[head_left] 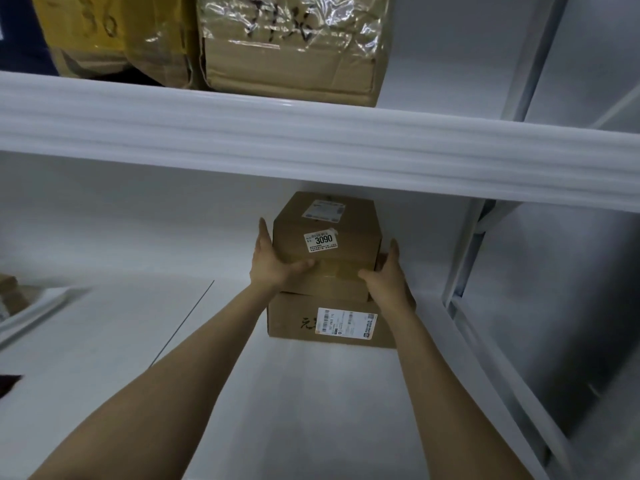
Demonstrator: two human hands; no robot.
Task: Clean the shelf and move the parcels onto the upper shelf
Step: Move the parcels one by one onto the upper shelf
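Two brown cardboard parcels are stacked at the back right of the white lower shelf (311, 403). The top parcel (346, 230) bears a label reading 3090. It rests on a wider lower parcel (294, 323) with a barcode label. My left hand (273, 265) presses the top parcel's left side, thumb across its front. My right hand (388, 278) grips its right side, thumb on the taped front edge. The upper shelf's white front beam (311, 143) runs across the view above the parcels.
On the upper shelf stand a tape-wrapped cardboard box (294, 53) and a yellowish box (104, 32) to its left. A white upright post (460, 258) bounds the shelf on the right. Small brown items (14, 292) lie at the far left of another shelf.
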